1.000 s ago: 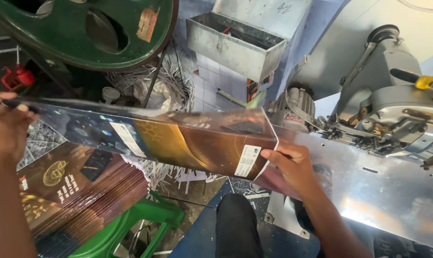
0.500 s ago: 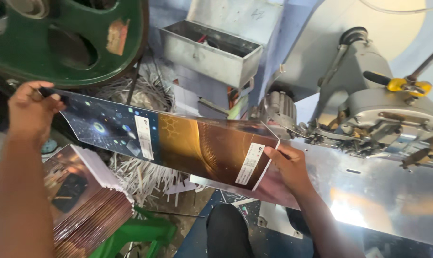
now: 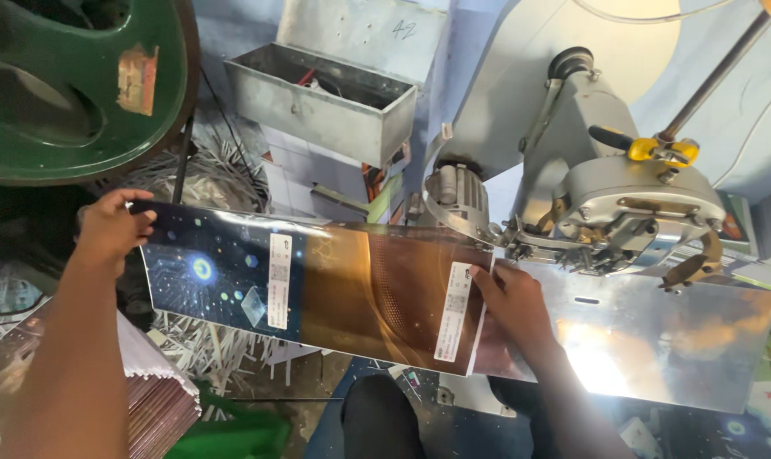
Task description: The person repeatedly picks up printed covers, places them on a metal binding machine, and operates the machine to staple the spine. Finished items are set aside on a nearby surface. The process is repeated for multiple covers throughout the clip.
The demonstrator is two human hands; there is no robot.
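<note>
Two hands: my left hand (image 3: 109, 229) and right hand (image 3: 509, 297) gripped the printed sheet (image 3: 317, 285) ends.
Change: sheet had shifted toward the metal surface (image 3: 657, 340).

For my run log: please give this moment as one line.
left hand: holds sheet end | right hand: presses sheet on machine plate

Single head view, looking steeply down, close over hands (image 3: 317, 272).
</note>
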